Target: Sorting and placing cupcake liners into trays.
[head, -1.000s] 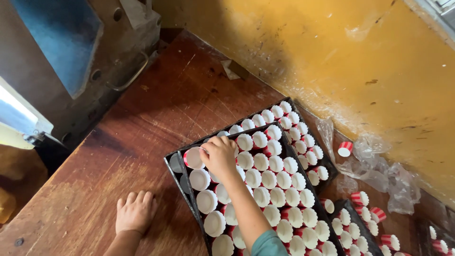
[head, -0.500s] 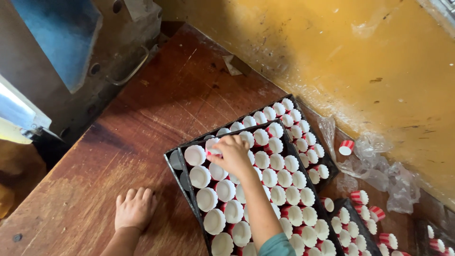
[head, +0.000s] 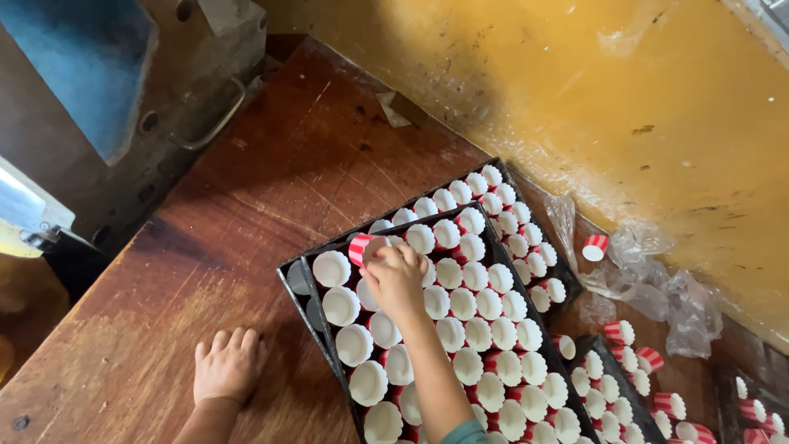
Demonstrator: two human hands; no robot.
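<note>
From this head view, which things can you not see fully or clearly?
- Cup: right hand covers part of it, so the grip is unclear.
- Front tray: the bottom edge cuts it off.
- Rear tray: partly hidden under the front tray.
- Left hand: flat on the table, palm unseen.

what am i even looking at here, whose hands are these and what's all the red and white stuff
This is one view from a camera worn on a person's head, looking down at their own two bare hands; there is no machine. The left hand rests flat on a brown wooden table. The right hand reaches over a dark baking tray and pinches a red-and-white striped paper cup, tilted on its side, at the tray's far corner. The tray is nearly full of such cups standing upright, white inside. A second filled tray lies partly under it. Loose cups and crumpled clear plastic lie near the yellow wall.
</note>
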